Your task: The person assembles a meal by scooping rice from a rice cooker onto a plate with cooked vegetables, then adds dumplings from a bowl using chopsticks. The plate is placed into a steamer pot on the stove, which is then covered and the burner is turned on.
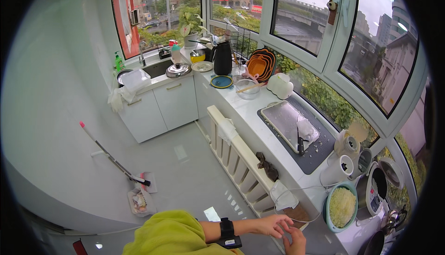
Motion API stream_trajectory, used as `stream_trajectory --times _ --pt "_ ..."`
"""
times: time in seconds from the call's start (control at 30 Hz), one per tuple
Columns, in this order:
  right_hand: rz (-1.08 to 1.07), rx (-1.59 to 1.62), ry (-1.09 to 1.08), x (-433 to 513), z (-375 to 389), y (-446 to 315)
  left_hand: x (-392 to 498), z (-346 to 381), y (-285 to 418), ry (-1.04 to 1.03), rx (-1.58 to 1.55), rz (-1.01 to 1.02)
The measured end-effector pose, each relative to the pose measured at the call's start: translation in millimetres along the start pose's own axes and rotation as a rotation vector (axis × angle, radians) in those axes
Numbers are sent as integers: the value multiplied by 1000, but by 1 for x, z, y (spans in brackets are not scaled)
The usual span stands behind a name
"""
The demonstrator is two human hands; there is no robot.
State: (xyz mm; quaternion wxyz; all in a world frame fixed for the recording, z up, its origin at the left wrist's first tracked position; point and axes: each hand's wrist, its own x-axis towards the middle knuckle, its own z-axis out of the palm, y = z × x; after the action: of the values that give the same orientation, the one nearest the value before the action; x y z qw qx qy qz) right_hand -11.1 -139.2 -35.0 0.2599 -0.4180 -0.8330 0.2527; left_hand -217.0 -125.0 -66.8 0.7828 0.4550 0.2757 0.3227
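Note:
My left hand (273, 224) reaches in from the lower middle, a dark band on its wrist and its fingers loosely bent, holding nothing. Just below and to its right is my right hand (295, 243), cut off by the lower edge, also holding nothing that shows. The fingertips of both hands are close together; whether they touch is unclear. Right of them, a teal bowl (326, 216) full of finely chopped pale vegetable stands on the white counter. Farther off, a cutting board (282, 116) lies on a dark mat (314, 163), with a knife (301, 143) and a crumpled white cloth or bag (306, 129) on it.
A rice cooker (368, 199) with its lid up and a white canister (336, 171) stand by the teal bowl. A cord crosses the counter edge. Below runs a white radiator (240, 150) with cloths on it. A black kettle (223, 58) and glass bowl (248, 93) stand farther along.

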Motion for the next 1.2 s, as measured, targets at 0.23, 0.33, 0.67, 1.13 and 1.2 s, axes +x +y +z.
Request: stream_trajectory --times 0.23,0.33,0.67,1.13,1.2 --pt "68 89 -351 34 44 35 -68 -37 -9 420 -109 -24" --pt "-80 192 -440 64 78 21 -113 -56 -6 626 -80 5" --pt "-461 147 -410 260 191 -114 -264 -205 103 611 -967 987" --pt "-1062 -123 -99 477 340 -303 -371 -379 227 784 -724 1012" --pt "-1069 -115 -135 512 363 -306 -380 -413 234 856 -638 992"
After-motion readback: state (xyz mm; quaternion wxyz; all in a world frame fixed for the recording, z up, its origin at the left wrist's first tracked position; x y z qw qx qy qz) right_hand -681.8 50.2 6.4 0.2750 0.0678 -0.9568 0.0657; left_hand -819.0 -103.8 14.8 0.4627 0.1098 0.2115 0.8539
